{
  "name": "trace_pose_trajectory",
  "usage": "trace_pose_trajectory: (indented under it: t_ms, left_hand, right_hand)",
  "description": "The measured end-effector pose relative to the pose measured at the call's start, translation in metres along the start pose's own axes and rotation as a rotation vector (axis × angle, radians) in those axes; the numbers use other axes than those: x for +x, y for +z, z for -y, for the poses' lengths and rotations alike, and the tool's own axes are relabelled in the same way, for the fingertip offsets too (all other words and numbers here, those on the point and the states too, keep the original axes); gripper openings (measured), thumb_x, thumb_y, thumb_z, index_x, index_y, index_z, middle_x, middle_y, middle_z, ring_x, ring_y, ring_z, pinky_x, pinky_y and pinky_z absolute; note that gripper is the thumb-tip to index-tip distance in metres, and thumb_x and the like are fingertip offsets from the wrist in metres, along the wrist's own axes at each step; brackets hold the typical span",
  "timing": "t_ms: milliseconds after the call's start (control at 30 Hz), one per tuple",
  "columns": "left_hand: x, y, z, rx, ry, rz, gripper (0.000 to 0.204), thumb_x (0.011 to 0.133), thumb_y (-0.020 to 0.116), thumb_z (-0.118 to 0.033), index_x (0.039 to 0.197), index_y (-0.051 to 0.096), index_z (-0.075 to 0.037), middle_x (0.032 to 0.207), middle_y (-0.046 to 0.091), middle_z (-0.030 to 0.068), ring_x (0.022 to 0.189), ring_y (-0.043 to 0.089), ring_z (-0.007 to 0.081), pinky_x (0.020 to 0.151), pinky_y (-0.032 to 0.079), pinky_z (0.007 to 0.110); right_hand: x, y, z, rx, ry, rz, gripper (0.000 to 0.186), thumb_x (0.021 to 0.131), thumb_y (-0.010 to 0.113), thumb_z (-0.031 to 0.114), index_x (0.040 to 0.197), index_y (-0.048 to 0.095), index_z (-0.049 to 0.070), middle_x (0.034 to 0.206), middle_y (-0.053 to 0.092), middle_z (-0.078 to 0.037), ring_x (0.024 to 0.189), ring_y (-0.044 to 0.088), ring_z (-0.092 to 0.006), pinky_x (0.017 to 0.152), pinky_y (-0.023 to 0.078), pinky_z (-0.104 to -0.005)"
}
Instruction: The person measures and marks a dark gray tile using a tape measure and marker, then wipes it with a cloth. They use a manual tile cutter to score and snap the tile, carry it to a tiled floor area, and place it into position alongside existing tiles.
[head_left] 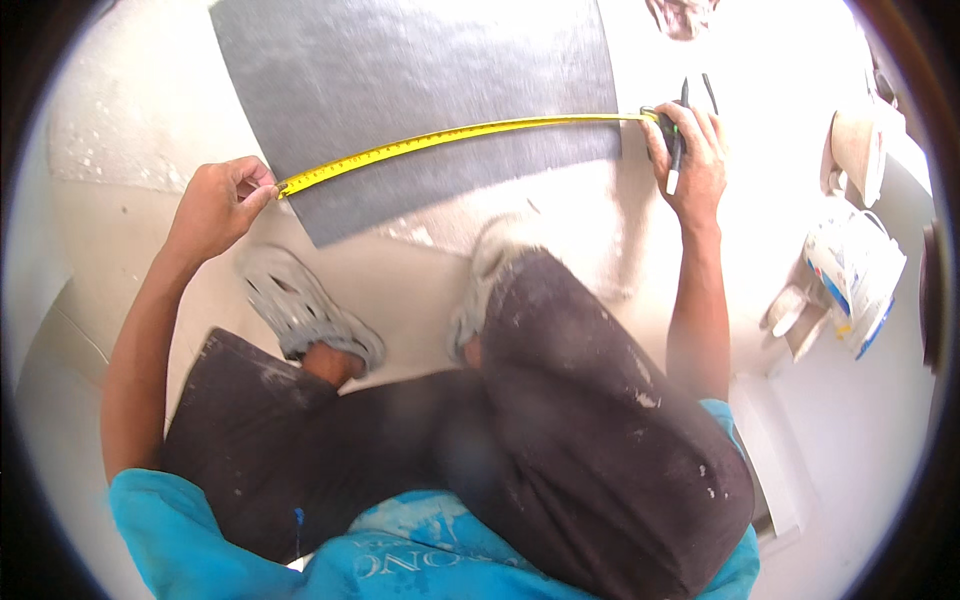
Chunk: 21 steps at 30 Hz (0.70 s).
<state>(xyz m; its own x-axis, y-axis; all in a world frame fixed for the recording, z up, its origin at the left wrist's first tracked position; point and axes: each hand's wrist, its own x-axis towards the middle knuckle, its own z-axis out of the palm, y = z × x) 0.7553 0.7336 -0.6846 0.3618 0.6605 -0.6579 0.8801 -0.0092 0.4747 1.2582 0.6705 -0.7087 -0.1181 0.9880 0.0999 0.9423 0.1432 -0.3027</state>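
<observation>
One yellow tape measure [440, 138] spans the grey slab [420, 60], blade bowing. Left hand [215, 210] pinches its end at the slab's left edge; right hand [703, 172] grips its case, plus a marker [678, 150], just beyond the slab's right edge. Blade probably light, springy, apt to kink; best held by end and case.

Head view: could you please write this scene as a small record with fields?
Left hand: holds one end of the yellow tape blade
Right hand: holds the tape case and a dark pen with a white end
Blade: spans the dark grey sheet, reaching past its right edge
Footwear: grey clogs
Right side: white bucket
</observation>
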Motion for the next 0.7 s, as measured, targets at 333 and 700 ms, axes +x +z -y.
trace_pose_trajectory:
  t_ms: [333,700]
  left_hand:
    - [0.085,-0.080,0.055,-0.604,-0.078,-0.650,0.013,0.089,0.067,-0.012,0.097,0.065,-0.001,0.094,0.069,0.0054,0.085,0.064,0.0100,0.077,0.049,0.022]
    - [0.145,-0.087,0.044,-0.571,-0.260,-0.944,0.028,0.083,0.071,-0.018,0.106,0.072,-0.003,0.093,0.072,0.0056,0.082,0.067,0.0110,0.075,0.052,0.024]
  right_hand:
    - [0.191,0.022,-0.003,-0.306,-0.128,-0.220,0.033,0.091,0.066,0.046,0.111,0.068,0.020,0.105,0.070,-0.002,0.106,0.062,-0.0241,0.086,0.052,-0.0474]
    - [0.274,0.063,-0.034,-0.301,-0.115,-0.099,0.035,0.091,0.062,0.050,0.113,0.067,0.024,0.110,0.069,0.001,0.109,0.062,-0.0222,0.090,0.053,-0.0429]
